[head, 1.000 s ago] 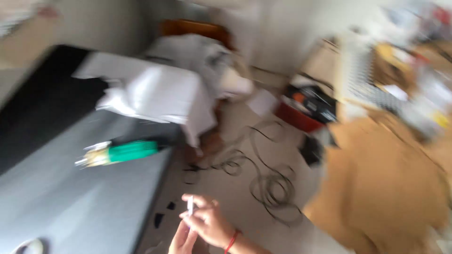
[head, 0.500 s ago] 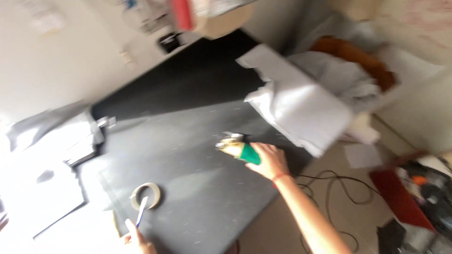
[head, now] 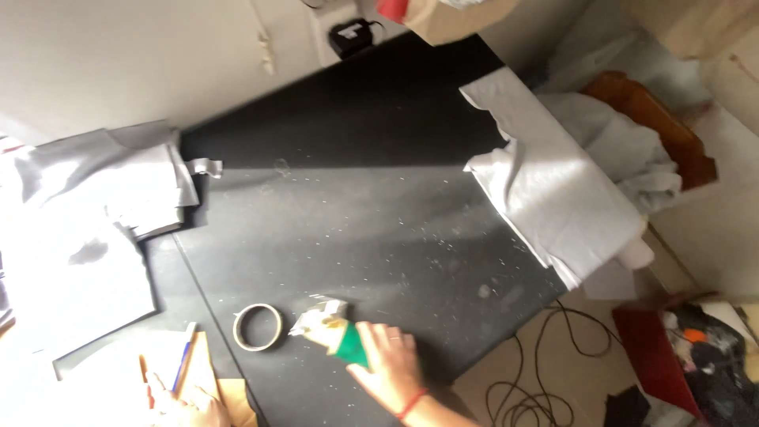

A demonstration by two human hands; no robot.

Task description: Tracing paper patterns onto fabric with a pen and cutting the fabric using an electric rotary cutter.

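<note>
My right hand [head: 389,365] grips a green-handled tool with a pale, paint-stained head [head: 326,326] and holds it low over the black tabletop [head: 356,198] near the front edge. A red band circles that wrist. A roll of tape [head: 258,326] lies flat just left of the tool's head. My left hand [head: 183,406] shows at the bottom left edge, fingers around a thin white stick-like thing beside a blue pen and brown card pieces; what it is stays unclear.
Grey cloth sheets [head: 118,186] pile on the table's left side, white paper below them. Another grey sheet [head: 553,198] drapes over the right edge. Black cables [head: 538,387] coil on the floor. A red box [head: 656,356] sits at the lower right.
The view has swung from the floor up onto the table. My right hand has drawn the green-handled tool toward the front edge, close to the tape roll.
</note>
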